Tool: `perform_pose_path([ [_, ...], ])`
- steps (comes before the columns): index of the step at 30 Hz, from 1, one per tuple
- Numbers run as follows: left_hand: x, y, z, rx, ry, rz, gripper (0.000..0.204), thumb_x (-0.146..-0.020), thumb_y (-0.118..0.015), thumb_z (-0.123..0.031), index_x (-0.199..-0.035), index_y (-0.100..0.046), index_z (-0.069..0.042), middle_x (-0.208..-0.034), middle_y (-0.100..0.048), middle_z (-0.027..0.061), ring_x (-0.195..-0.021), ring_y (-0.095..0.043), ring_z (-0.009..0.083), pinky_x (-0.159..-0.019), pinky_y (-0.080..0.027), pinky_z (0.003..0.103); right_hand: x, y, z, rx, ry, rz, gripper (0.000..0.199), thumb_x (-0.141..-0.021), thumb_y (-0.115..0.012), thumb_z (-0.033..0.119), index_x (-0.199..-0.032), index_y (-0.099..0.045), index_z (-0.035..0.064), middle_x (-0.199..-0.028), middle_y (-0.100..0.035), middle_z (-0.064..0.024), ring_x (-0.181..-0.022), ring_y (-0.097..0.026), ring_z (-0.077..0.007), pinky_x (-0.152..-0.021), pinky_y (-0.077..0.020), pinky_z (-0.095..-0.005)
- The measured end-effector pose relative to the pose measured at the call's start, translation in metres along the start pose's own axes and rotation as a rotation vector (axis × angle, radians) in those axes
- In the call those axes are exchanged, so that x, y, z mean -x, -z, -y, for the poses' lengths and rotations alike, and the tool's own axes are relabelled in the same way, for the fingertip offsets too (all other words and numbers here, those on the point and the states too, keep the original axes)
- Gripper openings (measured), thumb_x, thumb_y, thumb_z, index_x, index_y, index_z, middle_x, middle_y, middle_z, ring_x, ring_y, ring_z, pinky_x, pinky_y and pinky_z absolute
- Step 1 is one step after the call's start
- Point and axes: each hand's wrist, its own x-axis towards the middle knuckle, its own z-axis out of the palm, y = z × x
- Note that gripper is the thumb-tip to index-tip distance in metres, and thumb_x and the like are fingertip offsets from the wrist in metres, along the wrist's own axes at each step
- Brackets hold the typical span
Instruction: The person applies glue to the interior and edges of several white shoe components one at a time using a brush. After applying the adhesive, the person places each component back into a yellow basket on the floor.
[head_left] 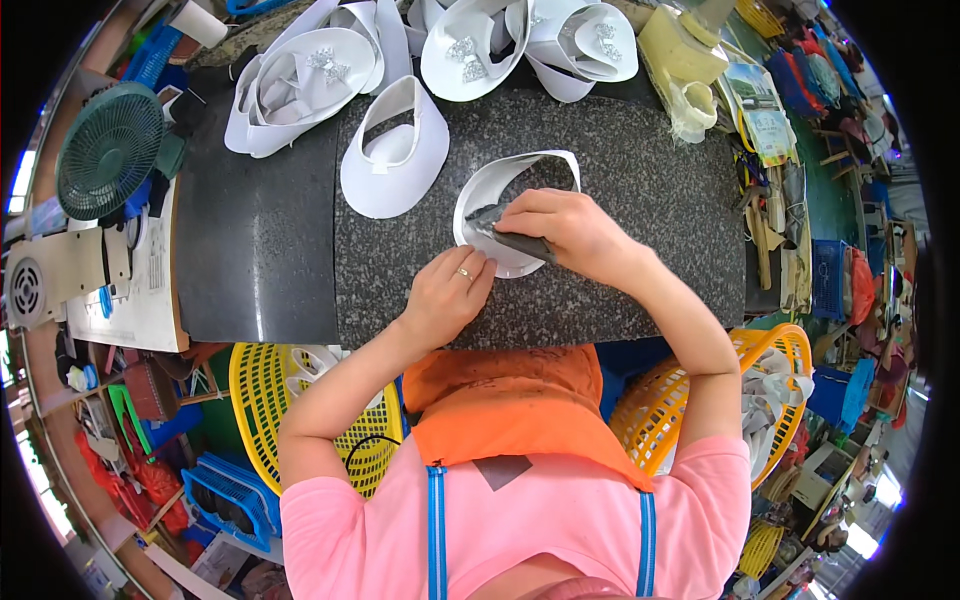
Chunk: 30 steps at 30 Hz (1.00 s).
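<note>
A white shoe upper (515, 267), curved into a loop, lies on the speckled dark stone worktop (640, 220). My left hand (447, 293), with a ring on one finger, pinches its near left edge and presses it to the stone. My right hand (570, 228) is closed around a dark metal hand tool (520, 243), whose end rests inside the upper's curve. The fingers hide part of this tool, so its exact kind does not show. Just beyond to the left lies another white shoe upper (395, 185).
Piled white uppers with silver bows (328, 66) line the far edge. A yellowish container (682, 48) and a small pot (693, 108) stand far right. Yellow baskets (256, 400) flank my lap, the right-hand basket (655, 410) holding white pieces. A green fan (110, 150) is at left.
</note>
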Motion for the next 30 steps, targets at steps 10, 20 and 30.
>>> perform_pose_path([
  [10,0.001,0.001,-0.001,0.034,-0.004,0.038,0.027,-0.067,-0.059,-0.006,-0.093,-0.059,0.002,-0.095,-0.059,0.013,-0.088,-0.061,0.0294,-0.073,-0.053,0.037,-0.012,0.05,0.01,-0.047,-0.052,0.453,0.029,-0.061,-0.061,-0.006,-0.089,-0.063,-0.0003,-0.091,-0.059,-0.0107,-0.089,-0.058,-0.0302,-0.075,-0.0478,-0.0386],
  [20,-0.002,0.001,-0.001,0.028,-0.041,0.072,0.029,-0.067,-0.059,-0.006,-0.094,-0.059,0.003,-0.093,-0.057,0.0125,-0.086,-0.06,0.0283,-0.072,-0.052,0.037,-0.012,0.058,-0.001,0.102,-0.17,0.482,0.013,-0.07,-0.062,0.005,-0.081,-0.066,0.0019,-0.078,-0.063,-0.0135,-0.08,-0.062,-0.0315,-0.069,-0.0491,-0.0407],
  [30,-0.019,0.029,-0.007,0.081,0.086,0.062,0.029,-0.07,-0.06,0.0,-0.099,-0.061,-0.001,-0.089,-0.056,0.0107,-0.079,-0.058,0.0266,-0.069,-0.049,0.034,-0.013,0.085,0.042,0.236,-0.166,0.113,0.011,-0.078,-0.06,0.007,-0.086,-0.063,0.0005,-0.082,-0.064,-0.0126,-0.071,-0.063,-0.0286,-0.065,-0.0503,-0.0367],
])
